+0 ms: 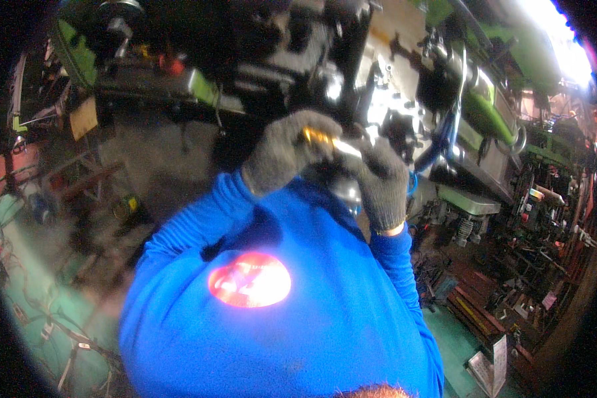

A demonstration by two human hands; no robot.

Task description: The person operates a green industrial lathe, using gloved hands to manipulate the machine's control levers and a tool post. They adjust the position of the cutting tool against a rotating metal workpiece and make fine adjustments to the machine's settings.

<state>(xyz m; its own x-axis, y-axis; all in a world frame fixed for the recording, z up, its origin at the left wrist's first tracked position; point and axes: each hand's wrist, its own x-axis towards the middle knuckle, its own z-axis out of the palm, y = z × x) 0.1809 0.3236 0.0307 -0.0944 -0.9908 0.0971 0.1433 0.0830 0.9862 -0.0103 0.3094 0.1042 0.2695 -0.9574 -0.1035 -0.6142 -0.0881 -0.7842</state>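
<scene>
Both my hands wear grey knitted gloves and are raised close together in front of my blue sleeves. Between them is a short metal rod [347,148], with gold-coloured, banded metal at its left end and bright silver at its right. My left hand [285,149] is closed with its fingers curled at the gold end. The fingers of my right hand [383,176] close around the silver end. Fingers hide part of the rod, and blur keeps its exact kind from showing. Just beyond my hands is a machine with shiny metal parts [391,109], washed out by glare.
A green machine arm [487,106] stands to the right, with a blue hose [448,136] beside it. A machine bed with a green end [202,86] lies at the left. Racks of tools and metal stock [544,205] line the right side. Cables [63,331] lie on the green floor.
</scene>
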